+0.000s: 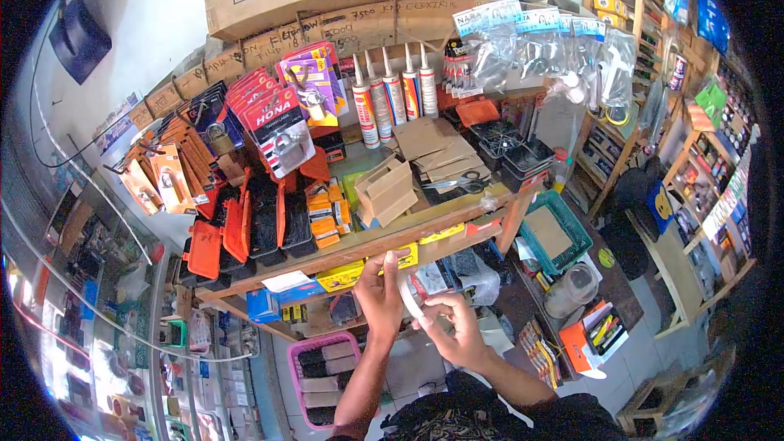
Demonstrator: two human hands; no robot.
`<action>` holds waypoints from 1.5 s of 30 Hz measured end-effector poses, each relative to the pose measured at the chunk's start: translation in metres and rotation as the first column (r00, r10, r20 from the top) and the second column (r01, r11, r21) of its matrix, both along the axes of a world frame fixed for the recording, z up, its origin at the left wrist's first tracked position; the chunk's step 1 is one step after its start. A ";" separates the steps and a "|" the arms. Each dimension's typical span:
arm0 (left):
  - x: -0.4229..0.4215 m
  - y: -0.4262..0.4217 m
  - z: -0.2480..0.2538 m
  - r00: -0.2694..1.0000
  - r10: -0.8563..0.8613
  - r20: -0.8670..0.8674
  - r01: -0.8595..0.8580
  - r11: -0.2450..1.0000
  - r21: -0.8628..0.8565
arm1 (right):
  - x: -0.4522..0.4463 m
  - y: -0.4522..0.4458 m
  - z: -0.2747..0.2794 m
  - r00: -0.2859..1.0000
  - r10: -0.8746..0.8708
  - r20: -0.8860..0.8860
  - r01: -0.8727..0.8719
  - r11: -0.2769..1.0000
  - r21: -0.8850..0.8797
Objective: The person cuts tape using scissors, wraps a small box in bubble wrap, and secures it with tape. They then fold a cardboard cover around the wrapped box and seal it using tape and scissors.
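Observation:
Between my two hands is a white ring-like roll of tape (410, 297), seen nearly edge-on in front of the wooden shelf's edge. My left hand (380, 298) is closed, pressed against the roll's left side with its thumb up near the shelf edge. At the roll's lower right, the fingertips of my right hand (453, 327) pinch it. On the shelf beyond stand a small open cardboard box (385, 189) and a stack of flat cardboard pieces (429, 145). Scissors (452, 182) lie on the front of that stack.
Orange-lidded black bins (265, 220) and hanging padlock packs (282, 126) crowd the shelf's left. Several sealant tubes (392, 94) stand at the back. A pink basket (304, 376) is below left; a green basket (558, 233) and clear jar (572, 288) are right.

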State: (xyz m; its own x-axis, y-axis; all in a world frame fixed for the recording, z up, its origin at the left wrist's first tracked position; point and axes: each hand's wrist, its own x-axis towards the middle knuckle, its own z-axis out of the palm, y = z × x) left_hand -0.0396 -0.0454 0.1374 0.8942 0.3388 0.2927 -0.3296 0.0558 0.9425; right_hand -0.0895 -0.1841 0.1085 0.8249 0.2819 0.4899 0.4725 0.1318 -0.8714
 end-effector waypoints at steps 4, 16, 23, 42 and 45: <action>0.007 0.007 -0.008 0.954 -0.296 0.052 0.293 0.954 0.061 | 0.009 -0.006 -0.008 0.995 -0.095 0.006 0.094 0.994 0.058; -0.001 0.024 -0.050 0.775 -0.631 -0.043 0.616 0.738 0.275 | 0.018 -0.011 -0.038 0.975 0.113 -0.190 -0.077 0.979 0.188; -0.017 0.033 -0.053 0.804 -0.590 -0.065 0.590 0.807 -0.020 | 0.055 -0.039 0.014 0.961 -0.082 0.265 0.182 0.907 -0.381; -0.149 -0.003 -0.136 0.823 -0.453 -0.343 0.505 0.859 0.078 | 0.327 -0.137 0.015 0.894 0.040 0.447 0.418 0.286 -0.862; -0.145 0.001 -0.154 0.822 -0.416 -0.389 0.474 0.878 0.062 | 0.325 -0.135 0.021 0.893 0.068 0.445 0.413 0.265 -0.871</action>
State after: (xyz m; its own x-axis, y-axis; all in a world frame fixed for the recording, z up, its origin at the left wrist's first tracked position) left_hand -0.1844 -0.0448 -0.0162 0.9880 -0.1438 -0.0574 0.0527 -0.0359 0.9980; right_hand 0.2354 -0.3188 0.1293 0.7665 0.6023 0.2232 0.6309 -0.7710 -0.0862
